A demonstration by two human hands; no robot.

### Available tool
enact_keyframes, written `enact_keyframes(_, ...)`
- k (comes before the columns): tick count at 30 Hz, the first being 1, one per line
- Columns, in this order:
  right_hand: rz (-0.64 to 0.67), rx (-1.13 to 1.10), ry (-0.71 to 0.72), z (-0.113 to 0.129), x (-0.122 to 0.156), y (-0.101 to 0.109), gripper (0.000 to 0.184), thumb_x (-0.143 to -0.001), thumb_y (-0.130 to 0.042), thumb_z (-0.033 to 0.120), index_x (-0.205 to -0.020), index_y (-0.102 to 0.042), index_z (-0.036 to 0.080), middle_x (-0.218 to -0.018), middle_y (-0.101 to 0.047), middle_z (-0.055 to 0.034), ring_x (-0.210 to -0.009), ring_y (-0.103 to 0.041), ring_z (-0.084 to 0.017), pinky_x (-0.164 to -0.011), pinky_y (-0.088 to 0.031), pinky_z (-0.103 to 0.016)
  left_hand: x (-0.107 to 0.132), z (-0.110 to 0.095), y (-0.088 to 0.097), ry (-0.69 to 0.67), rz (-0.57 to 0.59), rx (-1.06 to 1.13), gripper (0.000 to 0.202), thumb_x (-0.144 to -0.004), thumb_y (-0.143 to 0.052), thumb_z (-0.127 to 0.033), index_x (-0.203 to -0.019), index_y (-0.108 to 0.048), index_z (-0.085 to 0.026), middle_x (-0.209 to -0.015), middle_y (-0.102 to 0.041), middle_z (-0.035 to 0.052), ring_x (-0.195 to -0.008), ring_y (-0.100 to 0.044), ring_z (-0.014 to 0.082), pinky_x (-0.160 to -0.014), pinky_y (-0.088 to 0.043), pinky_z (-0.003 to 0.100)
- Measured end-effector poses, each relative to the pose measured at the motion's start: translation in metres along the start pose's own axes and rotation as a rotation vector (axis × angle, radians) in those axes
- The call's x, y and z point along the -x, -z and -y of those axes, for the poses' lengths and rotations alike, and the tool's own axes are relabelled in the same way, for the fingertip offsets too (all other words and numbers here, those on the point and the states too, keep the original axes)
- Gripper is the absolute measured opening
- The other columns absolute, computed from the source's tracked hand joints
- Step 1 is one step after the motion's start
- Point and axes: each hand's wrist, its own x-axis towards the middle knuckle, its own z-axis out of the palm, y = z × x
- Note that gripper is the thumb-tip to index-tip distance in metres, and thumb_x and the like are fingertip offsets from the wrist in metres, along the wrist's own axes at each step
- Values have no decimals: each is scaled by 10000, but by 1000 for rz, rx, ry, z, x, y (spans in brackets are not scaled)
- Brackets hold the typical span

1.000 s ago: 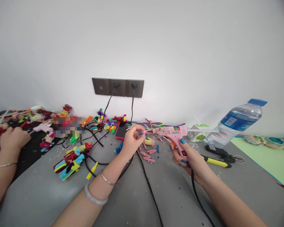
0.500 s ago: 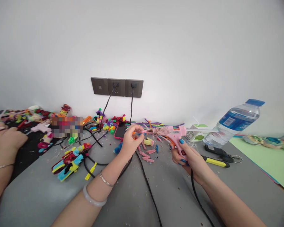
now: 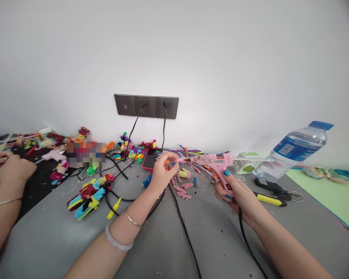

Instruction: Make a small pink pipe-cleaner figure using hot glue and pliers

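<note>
My right hand point(image 3: 235, 192) is closed around the grip of a pink hot glue gun point(image 3: 213, 161), finger on the trigger, its nozzle pointing left. My left hand point(image 3: 162, 171) pinches a small pink and orange fuzzy craft piece point(image 3: 174, 162) right at the nozzle tip. The gun's black cord point(image 3: 246, 236) trails down along my right forearm. Short pink pipe-cleaner bits point(image 3: 183, 189) lie on the grey table point(image 3: 163, 240) just below both hands.
Another person's hands point(image 3: 10, 166) work at the far left among colourful craft pieces. A finished colourful bundle point(image 3: 88, 195) lies left of centre. A phone point(image 3: 149, 159), wall sockets point(image 3: 147, 106) with black cables, a water bottle point(image 3: 293, 150), yellow cutter point(image 3: 270, 199), scissors and green paper point(image 3: 331, 193) are around.
Both hands stay together at the glue gun's nozzle; only small shifts of the view and hands. The other person's hands at left moved slightly.
</note>
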Motion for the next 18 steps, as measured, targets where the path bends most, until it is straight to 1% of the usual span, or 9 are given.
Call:
enact_keyframes(12, -15, 15, 10, 0, -1, 3, 483, -802, -580, 688, -770, -547, 207, -480, -345, 55, -473, -236, -110, -485, -200, -288, -2, -1, 2, -9, -9, -15, 115, -747, -569, -119, -839, -596, -182, -976, -599, 69, -899, -591, 164, -602, -466, 191)
enact_keyframes(15, -19, 53, 10, 1, 0, 2, 499, -797, -573, 704, -774, -555, 205, -484, -351, 51, -481, -239, -114, -491, -194, -287, -1, -2, 2, 0, -9, -16, 103, -753, -573, -125, -836, -593, -184, -976, -599, 71, -899, -591, 166, -604, -467, 195)
enact_keyframes(18, -49, 103, 22, 1, 0, 6, 511, -808, -548, 717, -767, -559, 208, -490, -347, 44, -489, -240, -120, -491, -193, -289, -1, -3, 2, 8, -2, -15, 88, -756, -584, -145, -834, -591, -186, -982, -602, 72, -913, -594, 168, -610, -467, 193)
